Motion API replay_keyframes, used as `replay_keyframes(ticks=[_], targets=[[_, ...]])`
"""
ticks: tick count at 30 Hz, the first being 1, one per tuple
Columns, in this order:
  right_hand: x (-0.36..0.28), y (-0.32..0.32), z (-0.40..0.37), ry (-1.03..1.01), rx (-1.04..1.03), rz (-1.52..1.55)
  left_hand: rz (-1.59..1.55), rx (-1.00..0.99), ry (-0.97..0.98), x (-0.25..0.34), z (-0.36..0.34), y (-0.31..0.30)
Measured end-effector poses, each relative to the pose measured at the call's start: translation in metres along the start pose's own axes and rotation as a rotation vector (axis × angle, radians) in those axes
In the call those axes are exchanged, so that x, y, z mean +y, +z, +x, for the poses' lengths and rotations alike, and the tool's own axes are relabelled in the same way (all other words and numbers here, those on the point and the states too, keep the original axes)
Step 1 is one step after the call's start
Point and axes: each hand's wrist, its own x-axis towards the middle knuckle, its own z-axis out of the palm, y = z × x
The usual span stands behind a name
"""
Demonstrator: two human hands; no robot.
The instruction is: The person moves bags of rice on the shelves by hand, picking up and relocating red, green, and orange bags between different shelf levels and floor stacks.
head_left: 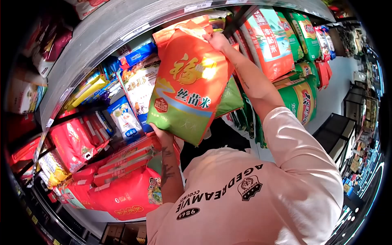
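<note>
A large orange and green rice bag (192, 81) is held up in front of the shelf, tilted, with its printed front facing me. At its top right corner my right hand (217, 41) is closed on the edge of the bag. My left hand (161, 132) supports the bag at its lower left corner, the fingers partly hidden behind it. A white and blue bag (141, 87) stands just left of the held bag. Behind its right side, part of a green bag (231, 98) shows.
Red bags (122, 198) lie stacked at the lower left. Orange and green bags (271, 45) stand at the upper right. A grey shelf edge (98, 45) curves across the top left. Black racks (335, 130) stand at the right.
</note>
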Motion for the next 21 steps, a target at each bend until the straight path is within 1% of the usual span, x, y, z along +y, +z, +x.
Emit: replay_keyframes(ticks=[1, 3, 4, 5, 7, 9, 11, 13, 14, 16, 17, 18, 19, 21], targets=[[0.005, 0.001, -0.011, -0.04, 0.028, 0.021, -0.013, -0.008, -0.084, 0.003, 0.003, -0.013], [0.015, 0.002, -0.034, -0.016, 0.068, 0.079, -0.045, -0.034, -0.254, 0.014, 0.019, -0.032], [0.018, 0.002, -0.053, 0.01, 0.103, 0.162, -0.001, -0.079, -0.236, 0.018, 0.024, -0.024], [0.025, 0.004, -0.071, 0.039, 0.136, 0.238, 0.03, -0.208, -0.276, 0.022, 0.038, -0.042], [0.052, 0.023, -0.089, -0.013, 0.143, 0.509, 0.138, -0.076, -0.274, 0.036, 0.024, -0.019], [0.043, 0.011, -0.131, 0.177, 0.083, 0.406, 0.169, -0.169, -0.282, 0.047, 0.031, -0.031], [0.064, 0.029, -0.148, 0.105, 0.204, 0.41, 0.233, -0.093, -0.271, 0.054, 0.031, -0.042], [0.075, 0.034, -0.169, 0.062, 0.188, 0.609, 0.28, -0.046, -0.251, 0.059, 0.022, -0.044], [0.076, 0.036, -0.179, 0.042, 0.19, 0.741, 0.238, -0.027, -0.287, 0.06, 0.014, -0.045], [0.072, 0.038, -0.206, 0.001, 0.184, 1.004, 0.234, -0.037, -0.266, 0.055, -0.001, -0.045], [0.071, 0.035, -0.218, 0.018, 0.144, 0.962, 0.226, -0.034, -0.249, 0.054, -0.011, -0.047], [0.067, 0.027, -0.232, 0.032, 0.097, 0.923, 0.213, -0.066, -0.247, 0.052, -0.009, -0.066], [0.067, 0.02, -0.244, 0.037, 0.05, 0.88, 0.218, -0.084, -0.24, 0.054, -0.025, -0.058], [0.084, 0.021, -0.252, -0.021, -0.032, 0.794, 0.197, -0.12, -0.179, 0.045, -0.056, -0.033]])
